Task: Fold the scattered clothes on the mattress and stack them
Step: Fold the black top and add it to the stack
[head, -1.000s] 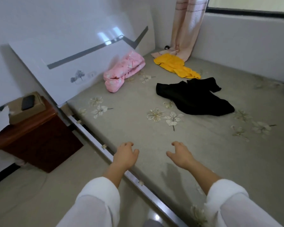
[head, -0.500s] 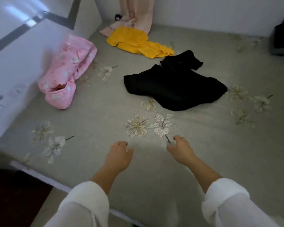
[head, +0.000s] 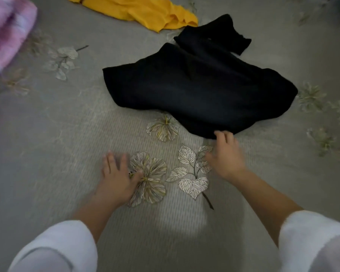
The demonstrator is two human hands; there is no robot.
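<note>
Though apart before, the right hand (head: 225, 156) now touches the black garment (head: 200, 89).

Dim, flat indoor light, source not in view. Brighter patch on the mattress (head: 185, 222) low centre, between the forearms, and a pale band runs up from it toward the middle. Corners fall off darker. Faint soft shadows beside both hands. Left hand (head: 116, 179) motion-blurred, fingers smeared. Right hand (head: 226, 156) blurred too, fingertips soft. Pink cloth (head: 6, 36) at left edge badly smeared, detail lost. Black garment (head: 194, 89) crushed dark, folds barely read. Yellow cloth (head: 141, 10) saturated, fairly sharp. Flower prints (head: 192, 185) mid-frame crisp, outer ones mushy. Sleeves (head: 53, 250) stretched by wide-angle distortion at the bottom corners.
</note>
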